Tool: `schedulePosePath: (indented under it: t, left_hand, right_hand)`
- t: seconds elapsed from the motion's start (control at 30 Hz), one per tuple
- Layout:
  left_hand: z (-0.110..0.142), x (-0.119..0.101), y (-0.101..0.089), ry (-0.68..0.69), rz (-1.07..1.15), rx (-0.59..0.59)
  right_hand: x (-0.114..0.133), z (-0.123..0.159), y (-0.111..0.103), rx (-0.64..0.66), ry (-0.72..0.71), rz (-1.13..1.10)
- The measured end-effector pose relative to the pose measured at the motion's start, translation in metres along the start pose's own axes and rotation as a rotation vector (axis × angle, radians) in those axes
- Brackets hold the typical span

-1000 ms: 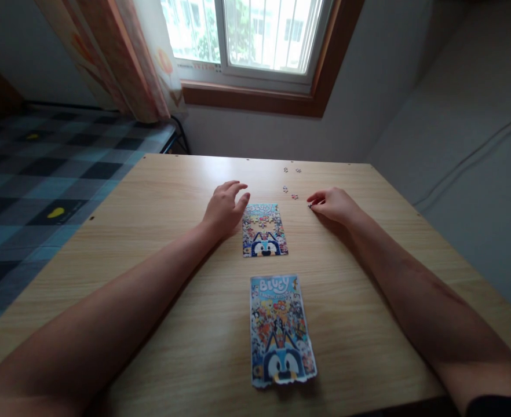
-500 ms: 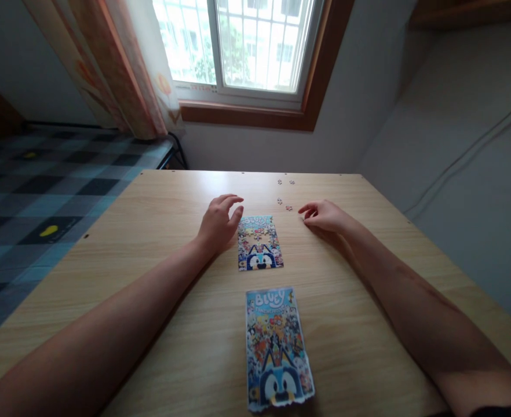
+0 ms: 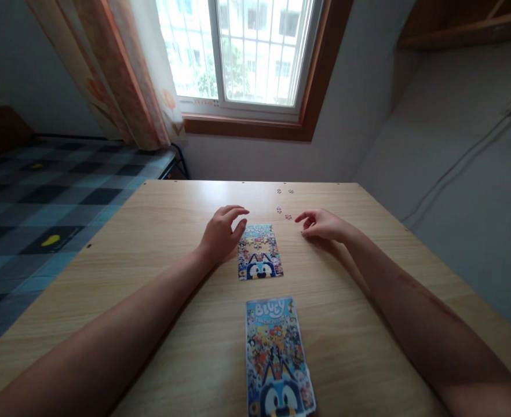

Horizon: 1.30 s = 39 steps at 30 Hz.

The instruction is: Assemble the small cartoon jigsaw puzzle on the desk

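A partly filled jigsaw puzzle (image 3: 262, 269) with a blue cartoon dog lies flat mid-table, with gaps across its middle. My left hand (image 3: 226, 231) rests at its upper left edge, fingers apart and holding nothing. To the right of the puzzle, my right hand (image 3: 318, 225) hovers low over the table. Its thumb and curled fingers pinch what looks like a small puzzle piece (image 3: 302, 233), mostly hidden, while the index finger reaches forward. Just left of that fingertip lies a loose puzzle piece (image 3: 288, 217); another piece (image 3: 278, 209) sits close behind it.
Nearer to me lies the printed puzzle box (image 3: 275, 353), showing the same picture. Two more loose pieces (image 3: 285, 191) are by the far edge of the wooden table (image 3: 172, 208). A bed (image 3: 64, 202) stands left, and a window (image 3: 259, 52) is ahead.
The view has tipped up slightly, so the table sits lower in the picture. My right hand has shifted a little left, its index finger extending toward the nearest loose piece. The left hand barely moves.
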<state>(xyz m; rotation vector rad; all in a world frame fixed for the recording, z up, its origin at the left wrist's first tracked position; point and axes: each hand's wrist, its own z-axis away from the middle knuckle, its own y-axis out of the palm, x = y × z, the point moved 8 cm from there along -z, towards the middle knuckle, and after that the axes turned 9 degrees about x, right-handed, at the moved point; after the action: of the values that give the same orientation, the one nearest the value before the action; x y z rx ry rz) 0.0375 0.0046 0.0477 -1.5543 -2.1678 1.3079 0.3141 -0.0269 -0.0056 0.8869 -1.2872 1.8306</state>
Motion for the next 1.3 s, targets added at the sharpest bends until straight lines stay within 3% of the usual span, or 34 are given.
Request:
schedulePosePath:
  t: [0.17,0.3,0.43,0.73,0.87,1.07,1.17,1.3]
  left_hand:
    - [0.002,-0.032,-0.004,0.238,-0.059,0.007]
    - [0.005,-0.055,-0.001,0.373,-0.112,0.059]
    - [0.008,-0.064,0.002,0.418,-0.107,0.079]
    - [0.009,-0.067,0.009,0.422,-0.087,0.130]
    - [0.007,-0.062,0.011,0.368,-0.096,0.180]
    - [0.006,-0.050,0.012,0.278,-0.093,0.179]
    - [0.005,-0.048,0.011,0.277,-0.074,0.177]
    - [0.005,-0.048,0.010,0.268,-0.057,0.180]
  right_hand:
    - [0.032,0.003,0.024,0.008,-0.196,-0.215]
    - [0.057,0.007,0.056,0.102,-0.376,-0.350]
    - [0.066,0.011,0.075,0.139,-0.486,-0.378]
    - [0.066,0.014,0.082,0.141,-0.542,-0.375]
    - [0.063,0.010,0.078,0.061,-0.572,-0.305]
    - [0.072,0.028,0.061,-0.291,-0.685,0.086]
    - [0.083,0.040,0.069,-0.302,-0.800,0.259]
    - [0.086,0.047,0.077,-0.293,-0.895,0.322]
